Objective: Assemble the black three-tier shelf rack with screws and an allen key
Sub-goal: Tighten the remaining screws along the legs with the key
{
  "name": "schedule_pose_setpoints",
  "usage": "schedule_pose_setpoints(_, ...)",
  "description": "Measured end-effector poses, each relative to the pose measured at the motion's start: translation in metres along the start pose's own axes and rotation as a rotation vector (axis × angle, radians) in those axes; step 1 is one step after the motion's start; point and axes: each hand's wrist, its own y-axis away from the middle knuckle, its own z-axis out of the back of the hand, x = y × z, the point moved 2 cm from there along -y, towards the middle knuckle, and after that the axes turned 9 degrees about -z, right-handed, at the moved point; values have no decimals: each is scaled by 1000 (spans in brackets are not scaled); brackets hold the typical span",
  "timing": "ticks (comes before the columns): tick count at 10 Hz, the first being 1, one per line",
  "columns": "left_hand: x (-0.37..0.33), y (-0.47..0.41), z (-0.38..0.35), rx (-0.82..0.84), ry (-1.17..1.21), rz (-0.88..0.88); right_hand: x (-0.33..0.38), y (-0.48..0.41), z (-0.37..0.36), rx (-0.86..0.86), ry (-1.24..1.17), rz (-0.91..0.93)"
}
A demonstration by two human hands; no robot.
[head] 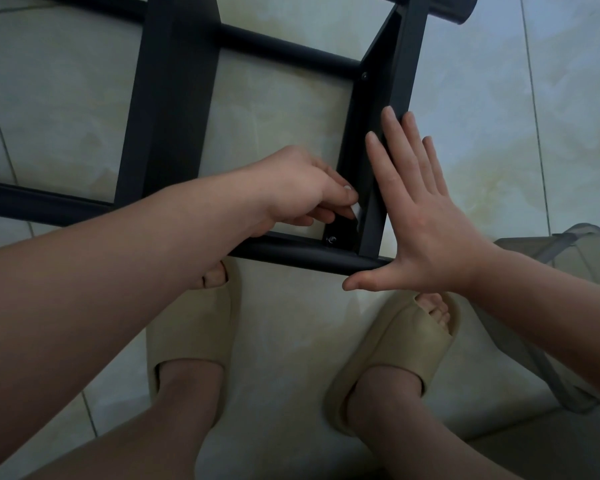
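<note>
Pale glossy floor tiles (66, 109) under matte black rack (174, 98), laid flat, round tubes running left-right. Left hand (298, 188) curled at near corner, grip unclear; right hand (420, 216) flat, fingers straight, pressing end bar.

**Pale tiled floor, beige sandals, a grey plastic object**

You are standing on a floor (568, 98) of large, glossy pale tiles, marbled with faint yellow-green and divided by thin dark grout lines. You are wearing beige open-toed slide sandals. The left sandal (191, 327) points straight ahead and the right sandal (395, 344) angles outward to the right. Toes show at both front openings. Near the right sandal stands a grey see-through plastic object (548, 258) with a slanting leg. What it is cannot be told.
</note>
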Motion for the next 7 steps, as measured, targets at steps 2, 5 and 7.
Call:
schedule_pose_setpoints(2,-2,0,3,9,12,3,0,0,-1,-1,2,3)
schedule_pose_setpoints(5,-4,2,1,47,-1,5,-1,0,-1,-10,1,9)
schedule_pose_setpoints(7,-2,2,-3,36,32,5,-1,0,-1,-10,-2,6)
